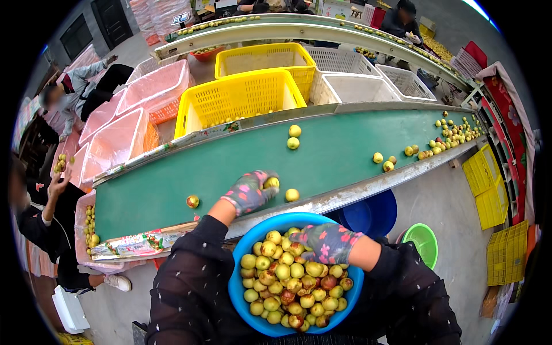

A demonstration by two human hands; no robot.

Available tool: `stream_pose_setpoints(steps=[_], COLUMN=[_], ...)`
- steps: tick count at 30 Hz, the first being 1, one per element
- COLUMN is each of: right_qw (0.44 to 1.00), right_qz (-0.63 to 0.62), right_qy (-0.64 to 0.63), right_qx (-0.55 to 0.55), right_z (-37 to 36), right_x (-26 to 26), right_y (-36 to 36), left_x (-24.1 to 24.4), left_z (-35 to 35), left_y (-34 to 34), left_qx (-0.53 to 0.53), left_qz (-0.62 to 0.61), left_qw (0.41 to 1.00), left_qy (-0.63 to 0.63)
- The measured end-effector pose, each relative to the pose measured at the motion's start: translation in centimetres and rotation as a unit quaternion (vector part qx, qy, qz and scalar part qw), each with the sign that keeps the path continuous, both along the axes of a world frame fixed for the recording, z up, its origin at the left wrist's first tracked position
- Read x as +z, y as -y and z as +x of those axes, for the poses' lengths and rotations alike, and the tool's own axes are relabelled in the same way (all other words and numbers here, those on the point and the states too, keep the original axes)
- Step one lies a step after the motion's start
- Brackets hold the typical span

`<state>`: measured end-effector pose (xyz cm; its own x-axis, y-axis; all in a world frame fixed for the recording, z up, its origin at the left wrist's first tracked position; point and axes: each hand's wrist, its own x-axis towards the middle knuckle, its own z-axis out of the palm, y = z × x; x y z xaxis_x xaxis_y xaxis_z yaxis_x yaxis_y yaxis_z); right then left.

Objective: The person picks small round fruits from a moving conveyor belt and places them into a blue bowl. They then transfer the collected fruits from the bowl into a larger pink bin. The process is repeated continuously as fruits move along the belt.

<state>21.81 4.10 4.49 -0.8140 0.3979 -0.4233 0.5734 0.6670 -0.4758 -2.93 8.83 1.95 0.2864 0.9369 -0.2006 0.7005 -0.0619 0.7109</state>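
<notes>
My left hand (pixel 252 192), in a dark flower-patterned glove, is over the green conveyor belt (pixel 241 155) with its fingers closed around a yellow-green jujube-like fruit (pixel 271 183). My right hand (pixel 327 243), gloved alike, rests at the upper right of a blue plastic basin (pixel 235 280) full of yellow-green and reddish fruits (pixel 297 284). Its fingertips touch the fruits; whether they grip one is hard to tell. One fruit (pixel 292 195) lies on the belt right of my left hand, another (pixel 192 201) to its left, and two more (pixel 294 137) farther back.
Many fruits (pixel 457 131) are gathered at the belt's right end. Yellow crates (pixel 241 92) and pink-lined crates (pixel 116 142) stand behind it. At the left, a person (pixel 47 224) has a hand raised by several fruits. A dark blue tub (pixel 371 211) and a green basket (pixel 424 243) stand below the belt.
</notes>
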Motion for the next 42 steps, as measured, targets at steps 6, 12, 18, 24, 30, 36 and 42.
stream_pose_setpoints(steps=[6,12,18,24,30,36,42], right_qw=[0.996,0.998,0.999,0.995,0.999,0.996,0.998], right_qz=[0.02,0.011,-0.022,-0.044,-0.005,-0.026,-0.022], right_qy=[-0.08,-0.032,0.015,0.075,-0.015,0.075,-0.052], right_qx=[-0.026,-0.052,-0.036,-0.039,-0.044,-0.043,-0.041], right_z=[0.4,0.5,0.6,0.8,3.1,3.0,3.3], right_x=[1.0,2.2,3.0,2.7,1.2,3.8,0.4], right_y=[0.0,-0.5,-0.2,0.2,-1.7,-0.1,1.4], left_x=[0.7,-1.1,-0.1,-2.6,-3.2,-1.0,-2.6], left_z=[-2.7,-2.9,-3.3,-3.1,-0.8,-2.3,-5.4], left_y=[-0.2,-0.1,-1.0,-1.7,-2.0,0.6,3.3], left_qx=[0.114,0.159,0.137,0.118,0.074,0.086,0.126], left_qz=[-0.278,-0.258,0.013,0.197,0.159,0.116,0.086], left_qw=[0.795,0.784,0.988,0.947,0.947,0.955,0.954], left_qy=[0.526,0.542,-0.075,-0.225,-0.271,-0.258,-0.258])
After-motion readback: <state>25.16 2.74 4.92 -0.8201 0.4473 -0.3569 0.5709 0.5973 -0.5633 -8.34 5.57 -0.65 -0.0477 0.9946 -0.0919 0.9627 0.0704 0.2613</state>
